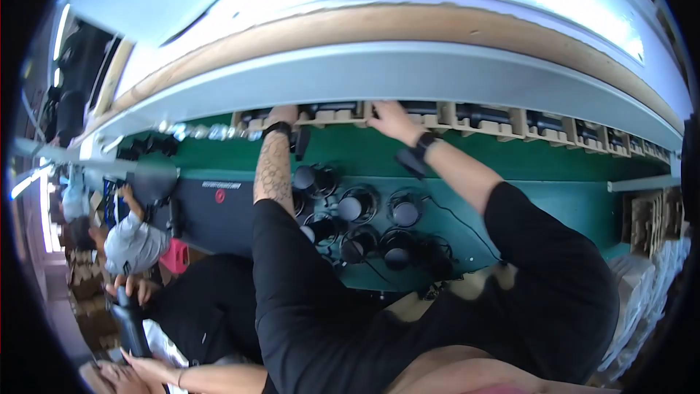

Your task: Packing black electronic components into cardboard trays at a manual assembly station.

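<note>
Under the edge of a long grey shelf stands a row of brown cardboard trays (474, 125) holding black cylindrical parts (485, 114). My left hand (283, 114) reaches in at the tray toward the left; its fingers are hidden by the shelf edge and the tray. Farther right, my right hand (394, 120) is closed on the end of a cardboard tray (368, 113), its fingertips partly hidden. Both wrists wear dark bands. Below my arms, several black round devices with grey tops (355, 208) stand on the green bench (532, 208).
A thin black cable (463, 220) lies on the bench. To the left is a dark mat (219, 215). Seated co-workers are at the left; one person's hands hold a black cylindrical device (130, 325). Cardboard inserts (645, 222) and plastic-wrapped goods (649, 284) stack at the right.
</note>
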A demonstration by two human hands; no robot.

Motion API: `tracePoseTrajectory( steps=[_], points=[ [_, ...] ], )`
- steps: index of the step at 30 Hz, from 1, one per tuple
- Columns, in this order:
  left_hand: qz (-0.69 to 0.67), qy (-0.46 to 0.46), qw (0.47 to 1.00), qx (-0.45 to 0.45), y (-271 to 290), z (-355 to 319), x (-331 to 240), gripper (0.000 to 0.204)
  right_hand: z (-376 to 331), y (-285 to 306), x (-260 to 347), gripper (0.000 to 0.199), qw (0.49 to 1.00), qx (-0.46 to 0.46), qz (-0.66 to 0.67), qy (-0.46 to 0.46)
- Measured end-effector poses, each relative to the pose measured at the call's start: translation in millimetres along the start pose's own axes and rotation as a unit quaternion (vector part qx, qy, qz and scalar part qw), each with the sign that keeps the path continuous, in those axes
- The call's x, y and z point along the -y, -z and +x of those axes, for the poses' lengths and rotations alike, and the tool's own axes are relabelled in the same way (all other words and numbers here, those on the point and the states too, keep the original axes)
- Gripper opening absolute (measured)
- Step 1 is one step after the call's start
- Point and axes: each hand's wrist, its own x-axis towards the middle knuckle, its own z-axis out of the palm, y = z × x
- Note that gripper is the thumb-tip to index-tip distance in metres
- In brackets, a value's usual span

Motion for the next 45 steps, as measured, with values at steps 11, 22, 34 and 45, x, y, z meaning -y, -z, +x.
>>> tracePoseTrajectory(
  steps=[11, 22, 34, 45],
  points=[
    [-0.040, -0.206, 0.956, 0.206, 131.1, -31.1, -130.7, 0.043, -330.1, 307.4, -9.4, 0.022, 0.960, -0.067, -0.054, -0.268],
    [-0.266, -0.565, 0.654, 0.426, 380.1, -295.9, -372.6, 0.043, -611.8, 420.6, 56.6, 0.024, 0.761, -0.417, -0.141, -0.477],
    [-0.196, -0.348, 0.847, 0.351, 280.1, -383.7, -622.9, 0.038, -792.5, 718.1, -102.8, 0.128, 0.641, -0.633, -0.185, -0.394],
    [-0.317, -0.315, 0.837, 0.315, 185.5, -450.0, -848.1, 0.034, -818.9, 806.8, -171.5, 0.096, 0.723, -0.576, -0.235, -0.299]
  ],
)
